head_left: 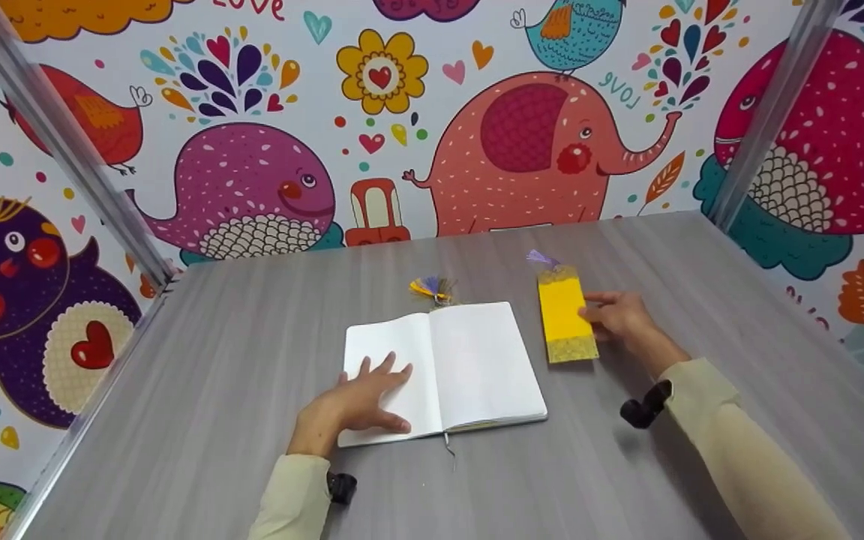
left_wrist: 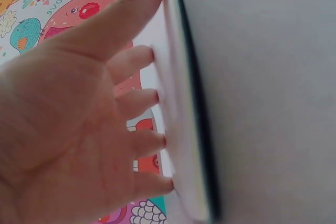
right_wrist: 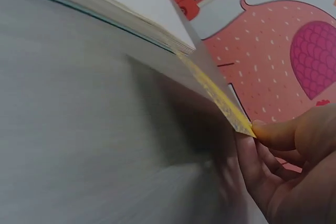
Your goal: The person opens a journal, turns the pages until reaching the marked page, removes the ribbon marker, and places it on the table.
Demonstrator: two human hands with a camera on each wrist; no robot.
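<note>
1. While the notebook [head_left: 443,367] lies open mid-table [head_left: 252,480], your left hand [head_left: 353,401] presses flat on its left page, fingers straight and spread.
2. Your right hand [head_left: 623,319] pinches the yellow bookmark [head_left: 565,315], which sits just right of the notebook with 1 edge lifted.

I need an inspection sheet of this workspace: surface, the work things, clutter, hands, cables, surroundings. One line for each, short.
Surface: grey wood-grain table, flat.
Work things: open notebook with blank white pages, lying flat; yellow bookmark with a purple tassel lies to its right, its right edge lifted a little in the right wrist view.
Clutter: a yellow and purple tassel shows at the notebook's top edge; a thin ribbon hangs from its bottom edge.
Hands: left hand rests flat on the left page, fingers straight; right hand pinches the bookmark's right edge.
Cables: nothing seen.
Surroundings: cartoon animal wallpaper on the walls; metal frame posts at the back corners.
</note>
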